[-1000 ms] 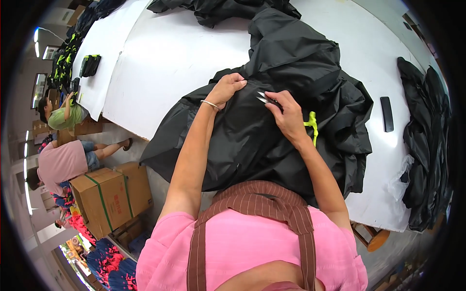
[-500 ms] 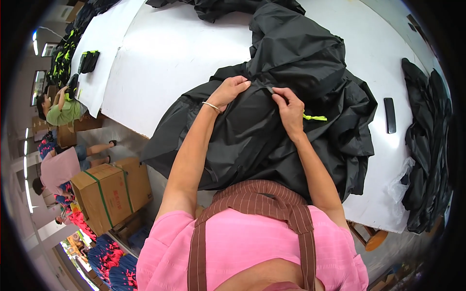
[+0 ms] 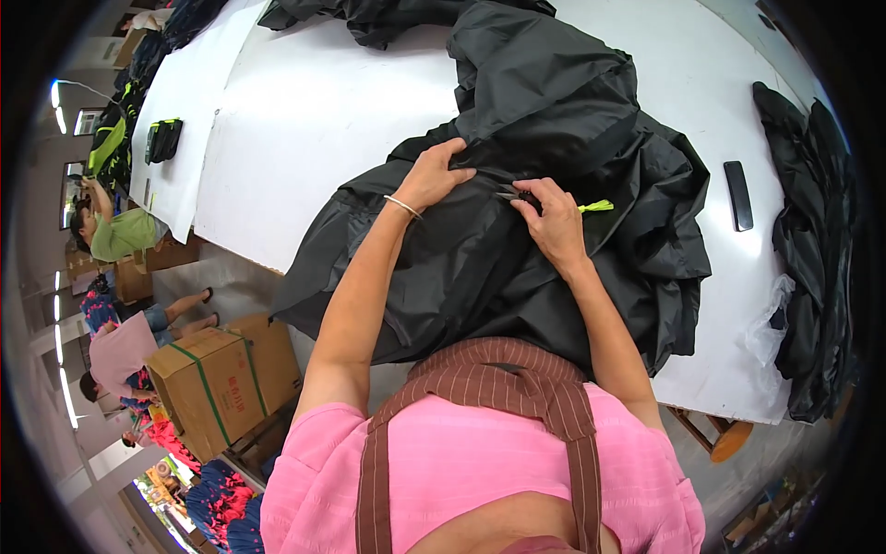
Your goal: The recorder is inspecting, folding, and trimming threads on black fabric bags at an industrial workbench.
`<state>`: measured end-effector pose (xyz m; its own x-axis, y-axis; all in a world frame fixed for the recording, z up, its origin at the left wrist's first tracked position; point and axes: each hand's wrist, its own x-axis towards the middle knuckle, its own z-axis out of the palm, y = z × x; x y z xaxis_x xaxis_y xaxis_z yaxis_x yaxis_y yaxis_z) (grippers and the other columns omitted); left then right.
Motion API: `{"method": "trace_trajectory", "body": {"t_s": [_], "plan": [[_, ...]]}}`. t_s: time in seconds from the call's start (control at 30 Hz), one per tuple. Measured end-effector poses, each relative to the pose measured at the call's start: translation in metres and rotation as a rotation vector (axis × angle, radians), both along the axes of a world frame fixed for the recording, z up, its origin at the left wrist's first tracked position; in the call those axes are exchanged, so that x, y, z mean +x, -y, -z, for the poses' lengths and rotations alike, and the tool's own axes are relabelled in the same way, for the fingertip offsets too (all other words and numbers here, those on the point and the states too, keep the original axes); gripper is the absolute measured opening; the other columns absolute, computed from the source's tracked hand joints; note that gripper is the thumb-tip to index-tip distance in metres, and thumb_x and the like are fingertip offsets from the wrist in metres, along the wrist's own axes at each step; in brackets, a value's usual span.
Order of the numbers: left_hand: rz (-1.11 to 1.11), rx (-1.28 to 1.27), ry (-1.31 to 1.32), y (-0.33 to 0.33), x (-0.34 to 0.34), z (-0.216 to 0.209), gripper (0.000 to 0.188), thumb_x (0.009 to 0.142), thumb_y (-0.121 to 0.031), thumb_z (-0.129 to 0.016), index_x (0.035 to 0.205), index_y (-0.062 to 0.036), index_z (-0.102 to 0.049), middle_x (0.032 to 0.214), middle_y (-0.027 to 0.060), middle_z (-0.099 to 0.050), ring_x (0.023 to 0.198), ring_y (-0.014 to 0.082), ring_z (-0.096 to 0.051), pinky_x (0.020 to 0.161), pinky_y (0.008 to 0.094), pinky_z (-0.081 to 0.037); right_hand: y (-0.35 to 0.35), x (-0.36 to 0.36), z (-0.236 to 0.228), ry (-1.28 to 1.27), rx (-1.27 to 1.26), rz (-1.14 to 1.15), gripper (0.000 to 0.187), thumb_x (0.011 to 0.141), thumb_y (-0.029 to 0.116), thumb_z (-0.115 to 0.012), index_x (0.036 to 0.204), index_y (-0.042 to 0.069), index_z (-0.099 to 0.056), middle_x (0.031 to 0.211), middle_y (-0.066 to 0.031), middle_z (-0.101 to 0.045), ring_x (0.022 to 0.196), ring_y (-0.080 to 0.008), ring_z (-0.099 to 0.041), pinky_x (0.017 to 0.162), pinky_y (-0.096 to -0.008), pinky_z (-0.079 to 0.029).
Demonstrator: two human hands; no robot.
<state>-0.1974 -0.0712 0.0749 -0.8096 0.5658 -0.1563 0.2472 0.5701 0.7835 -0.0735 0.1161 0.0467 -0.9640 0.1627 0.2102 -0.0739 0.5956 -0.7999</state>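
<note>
A large heap of thin, shiny black fabric [image 3: 554, 102] lies bunched across the white table in front of me. My left hand [image 3: 434, 175], with a pale bangle at its wrist, grips a fold of it near the middle of the heap. Close by on the right, my right hand [image 3: 554, 217] is closed around small thread snips [image 3: 526, 198]. Their metal tips point left toward the fabric by my left hand, while the palm hides the rest. A short neon-yellow cord [image 3: 598, 206] shows just right of that hand.
On the white table [image 3: 295, 120], a dark flat oblong [image 3: 738, 196] lies at the right, near clear plastic [image 3: 768, 332] and more black fabric [image 3: 803, 249]. A black bundle [image 3: 163, 140] sits at the far left. Cardboard boxes [image 3: 217, 383] and other people are beyond the left edge.
Both hands were pinching the fabric; now the snips' tips show from my right hand, off the cloth. My left hand has barely moved. The view has shifted slightly.
</note>
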Motion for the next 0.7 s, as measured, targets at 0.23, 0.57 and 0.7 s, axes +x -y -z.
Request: {"method": "trace_trajectory", "body": {"t_s": [0.23,0.57,0.7], "plan": [[-0.23,0.409,0.603,0.008,-0.001,0.001,0.022,0.082,0.001,-0.064,0.104,0.0026,-0.059,0.096,0.001,-0.06,0.086,0.0094,-0.055,0.08,0.0236,-0.046,0.004,-0.002,0.002,-0.081,0.06,-0.006,0.022,0.077,0.012,-0.072,0.097,0.01,-0.065,0.083,-0.004,-0.06,0.074,-0.0252,-0.059,0.067,-0.0361,-0.041],[-0.178,0.406,0.678,0.013,-0.005,0.006,0.022,0.082,0.0,-0.065,0.104,0.0002,-0.06,0.096,0.0007,-0.061,0.085,0.0076,-0.056,0.08,0.0227,-0.047,0.009,-0.003,0.003,-0.128,0.146,-0.012,0.022,0.076,0.012,-0.071,0.097,0.011,-0.064,0.084,-0.003,-0.06,0.08,-0.0239,-0.06,0.069,-0.0354,-0.042],[-0.179,0.417,0.71,0.014,-0.007,0.007,0.022,0.082,0.0,-0.065,0.104,-0.0002,-0.059,0.095,0.0006,-0.061,0.084,0.0077,-0.056,0.08,0.0227,-0.048,0.008,-0.007,0.008,0.002,-0.133,-0.039,0.021,0.077,0.011,-0.071,0.097,0.009,-0.066,0.086,-0.0041,-0.063,0.079,-0.0214,-0.061,0.07,-0.0337,-0.042]]}}
